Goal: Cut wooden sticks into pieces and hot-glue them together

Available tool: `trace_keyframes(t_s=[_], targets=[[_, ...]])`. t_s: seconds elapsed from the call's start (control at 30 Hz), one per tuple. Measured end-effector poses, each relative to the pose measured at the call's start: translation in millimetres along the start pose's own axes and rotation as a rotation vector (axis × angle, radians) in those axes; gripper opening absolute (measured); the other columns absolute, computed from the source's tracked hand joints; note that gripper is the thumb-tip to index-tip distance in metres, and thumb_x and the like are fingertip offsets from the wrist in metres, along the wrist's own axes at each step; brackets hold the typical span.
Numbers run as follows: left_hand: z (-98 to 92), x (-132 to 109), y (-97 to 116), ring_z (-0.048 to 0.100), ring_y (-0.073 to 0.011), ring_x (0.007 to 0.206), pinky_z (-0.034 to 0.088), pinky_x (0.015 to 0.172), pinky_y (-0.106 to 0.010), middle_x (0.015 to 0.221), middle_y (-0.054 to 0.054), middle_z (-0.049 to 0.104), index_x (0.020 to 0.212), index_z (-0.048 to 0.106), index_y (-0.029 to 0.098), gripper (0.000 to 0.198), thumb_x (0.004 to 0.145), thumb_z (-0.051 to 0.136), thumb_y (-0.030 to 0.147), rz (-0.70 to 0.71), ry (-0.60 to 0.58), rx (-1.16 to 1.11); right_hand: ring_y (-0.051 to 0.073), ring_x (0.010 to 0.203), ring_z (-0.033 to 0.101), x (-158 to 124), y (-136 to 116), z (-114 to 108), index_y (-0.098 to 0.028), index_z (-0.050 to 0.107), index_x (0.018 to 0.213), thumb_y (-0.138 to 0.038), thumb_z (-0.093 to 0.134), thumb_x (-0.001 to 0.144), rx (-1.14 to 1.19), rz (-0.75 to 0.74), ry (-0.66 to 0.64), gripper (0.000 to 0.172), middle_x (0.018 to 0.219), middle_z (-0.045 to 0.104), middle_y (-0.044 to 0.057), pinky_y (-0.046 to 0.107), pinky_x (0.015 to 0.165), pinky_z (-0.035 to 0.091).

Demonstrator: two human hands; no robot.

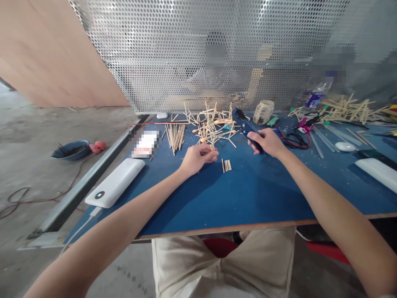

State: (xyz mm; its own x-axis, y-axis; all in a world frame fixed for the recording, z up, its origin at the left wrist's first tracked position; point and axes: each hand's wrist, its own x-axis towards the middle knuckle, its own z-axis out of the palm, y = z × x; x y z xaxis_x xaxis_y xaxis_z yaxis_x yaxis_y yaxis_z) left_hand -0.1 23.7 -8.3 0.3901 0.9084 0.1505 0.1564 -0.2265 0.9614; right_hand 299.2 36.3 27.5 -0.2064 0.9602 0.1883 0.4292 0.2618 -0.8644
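My left hand is closed around a few short wooden sticks, pinched upright between thumb and fingers just above the blue table. In my right hand is a dark blue hand tool. Its rounded head points up and left, and its exact kind does not show. Several short cut stick pieces lie side by side on the table, right of my left hand. Behind both hands spreads a messy pile of thin wooden sticks, some with orange ends. A neater bunch of sticks lies to its left.
A white power bank with a cable lies at the left edge. A clear jar, black and red wires, translucent rods, a bottle and more sticks occupy the right. A perforated metal panel stands behind.
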Motion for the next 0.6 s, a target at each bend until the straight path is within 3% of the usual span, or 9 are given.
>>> trace_keyframes(t_s=[0.1, 0.2, 0.3, 0.47, 0.6], targets=[[-3.9, 0.2, 2.7, 0.072, -0.0165, 0.083, 0.063, 0.084, -0.033, 0.085, -0.005, 0.074, 0.093, 0.073, 0.017, 0.03, 0.083, 0.073, 0.045, -0.012, -0.039, 0.056, 0.018, 0.052, 0.063, 0.8, -1.3, -5.6, -0.018, 0.07, 0.075, -0.072, 0.052, 0.088, -0.313, -0.011, -0.039, 0.058, 0.062, 0.067, 0.006, 0.034, 0.056, 0.052], [-8.3, 0.7, 4.9, 0.071, -0.0155, 0.081, 0.064, 0.081, -0.032, 0.087, -0.005, 0.074, 0.093, 0.074, 0.017, 0.03, 0.083, 0.073, 0.045, -0.022, -0.045, 0.044, 0.028, 0.089, 0.071, 2.1, 3.4, -11.2, -0.021, 0.074, 0.104, -0.067, 0.06, 0.085, -0.537, -0.09, -0.156, 0.052, 0.102, 0.076, 0.01, 0.039, 0.077, 0.055], [-11.1, 1.4, 5.9, 0.071, -0.0142, 0.078, 0.063, 0.08, -0.03, 0.086, -0.006, 0.074, 0.093, 0.074, 0.017, 0.029, 0.082, 0.074, 0.044, -0.06, -0.052, 0.024, 0.033, 0.114, 0.065, 2.9, 9.9, -15.8, -0.024, 0.067, 0.128, -0.059, 0.067, 0.082, -0.65, -0.163, -0.277, 0.057, 0.131, 0.067, 0.01, 0.044, 0.093, 0.051], [-10.7, -1.0, 11.5, 0.073, -0.0162, 0.077, 0.064, 0.077, -0.029, 0.082, -0.007, 0.074, 0.084, 0.075, 0.017, 0.027, 0.08, 0.076, 0.043, -0.115, -0.152, 0.023, 0.031, 0.104, 0.069, 2.3, 11.2, -18.0, -0.025, 0.07, 0.124, -0.045, 0.067, 0.081, -0.681, -0.186, -0.303, 0.047, 0.12, 0.073, 0.007, 0.044, 0.09, 0.053], [-6.1, -5.6, 19.2, 0.074, -0.0195, 0.082, 0.065, 0.076, -0.03, 0.084, -0.008, 0.076, 0.087, 0.077, 0.018, 0.025, 0.08, 0.076, 0.042, -0.136, -0.197, 0.017, 0.031, 0.111, 0.067, 0.7, 6.7, -14.8, -0.029, 0.067, 0.128, -0.034, 0.069, 0.076, -0.673, -0.236, -0.274, 0.053, 0.128, 0.069, 0.004, 0.043, 0.093, 0.052]])
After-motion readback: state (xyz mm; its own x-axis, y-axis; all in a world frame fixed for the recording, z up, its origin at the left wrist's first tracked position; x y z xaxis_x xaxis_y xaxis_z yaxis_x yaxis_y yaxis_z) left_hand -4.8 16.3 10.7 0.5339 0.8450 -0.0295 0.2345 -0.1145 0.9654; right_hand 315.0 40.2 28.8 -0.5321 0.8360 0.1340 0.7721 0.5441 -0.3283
